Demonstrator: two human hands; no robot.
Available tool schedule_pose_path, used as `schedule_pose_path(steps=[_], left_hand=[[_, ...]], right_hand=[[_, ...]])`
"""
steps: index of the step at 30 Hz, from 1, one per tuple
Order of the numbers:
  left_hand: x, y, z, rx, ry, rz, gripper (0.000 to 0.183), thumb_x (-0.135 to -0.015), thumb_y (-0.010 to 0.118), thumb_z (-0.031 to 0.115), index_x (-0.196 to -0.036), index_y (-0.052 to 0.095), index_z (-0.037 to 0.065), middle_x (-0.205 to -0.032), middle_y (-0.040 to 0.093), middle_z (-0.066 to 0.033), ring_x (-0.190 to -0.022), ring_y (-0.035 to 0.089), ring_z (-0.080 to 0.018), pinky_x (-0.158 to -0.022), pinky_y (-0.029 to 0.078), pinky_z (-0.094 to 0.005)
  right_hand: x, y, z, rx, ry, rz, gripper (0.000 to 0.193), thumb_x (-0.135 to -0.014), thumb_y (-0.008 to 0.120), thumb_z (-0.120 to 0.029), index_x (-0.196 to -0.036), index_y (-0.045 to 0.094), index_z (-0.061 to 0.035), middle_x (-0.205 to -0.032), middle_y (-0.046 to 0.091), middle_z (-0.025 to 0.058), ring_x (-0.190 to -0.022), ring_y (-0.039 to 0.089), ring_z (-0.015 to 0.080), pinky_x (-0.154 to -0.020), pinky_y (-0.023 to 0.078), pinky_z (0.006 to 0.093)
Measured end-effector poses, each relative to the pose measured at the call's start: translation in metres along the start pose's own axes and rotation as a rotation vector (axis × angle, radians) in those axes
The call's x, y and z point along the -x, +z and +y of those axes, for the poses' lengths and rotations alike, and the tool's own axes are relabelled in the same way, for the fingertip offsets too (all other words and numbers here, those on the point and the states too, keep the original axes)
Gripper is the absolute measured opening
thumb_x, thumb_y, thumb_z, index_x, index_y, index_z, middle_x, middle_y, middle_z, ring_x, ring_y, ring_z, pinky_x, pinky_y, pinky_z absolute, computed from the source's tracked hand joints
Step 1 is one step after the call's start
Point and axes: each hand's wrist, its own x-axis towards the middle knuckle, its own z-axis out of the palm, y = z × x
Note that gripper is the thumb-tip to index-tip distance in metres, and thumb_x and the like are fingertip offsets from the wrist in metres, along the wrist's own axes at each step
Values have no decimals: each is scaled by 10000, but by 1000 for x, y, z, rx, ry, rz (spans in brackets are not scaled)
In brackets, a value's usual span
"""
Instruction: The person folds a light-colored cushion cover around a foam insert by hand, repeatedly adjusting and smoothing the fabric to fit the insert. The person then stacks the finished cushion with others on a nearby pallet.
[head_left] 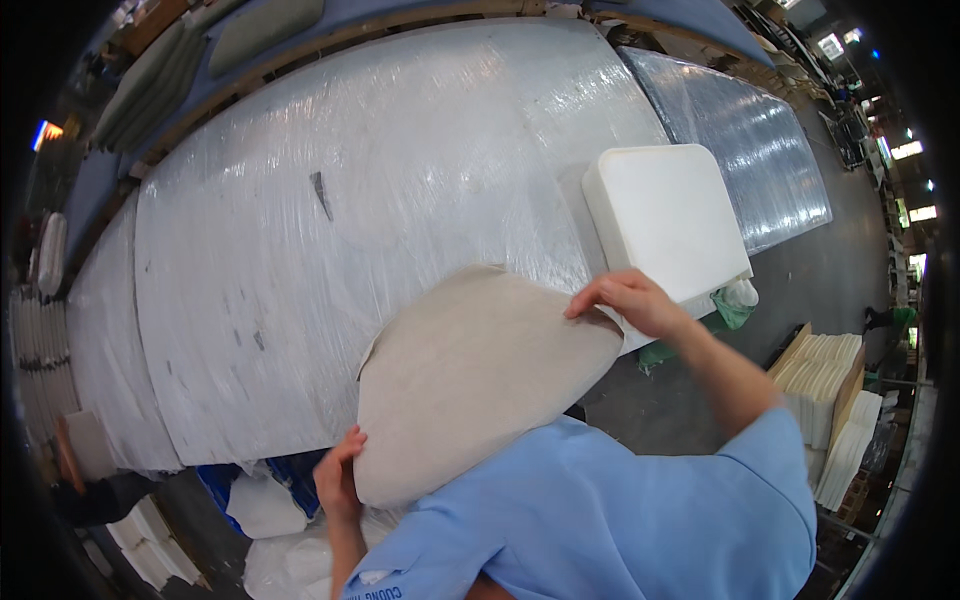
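Note:
A beige fabric-covered cushion (480, 370) lies tilted at the table's near edge, against my body. Its fabric looks smooth, with a loose edge showing along the far left side. My right hand (635, 302) is closed at the cushion's far right corner, fingers bent over the edge. At the near left edge, my left hand (340, 475) grips the side, fingertips on the fabric and the thumb side partly hidden. Just beyond my right hand sits a white foam seat pad (665, 220) with rounded corners, seemingly stacked on another.
Clear plastic film covers the wide table (400, 180). A second film-wrapped surface (730, 140) adjoins at the right. Stacked white foam sheets (820, 385) stand on the right floor. Blue bags with white pieces (265, 505) are below left. Another person's arm (70, 455) shows far left.

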Motion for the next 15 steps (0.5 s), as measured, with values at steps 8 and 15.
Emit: schedule_pose_path(steps=[8,15], left_hand=[[-11,39,-8,388,4,364,669,-1106,264,490,-1154,691,-23,-1310,673,-179,-1328,552,-324,-1176,369,-495],[-39,28,6,341,-54,326,714,-1099,271,549,-1225,661,-36,-1267,691,-194,-1208,635,-318,-1093,454,-460]], right_hand=[[-33,26,55,-333,-342,216,921,-1088,145,-651,-977,749,35,-1020,755,170,-1104,670,290,-1057,467,409],[-77,23,74,-496,-313,248,907,-1080,172,-667,-960,765,8,-994,764,150,-1012,698,237,-1000,493,363]])
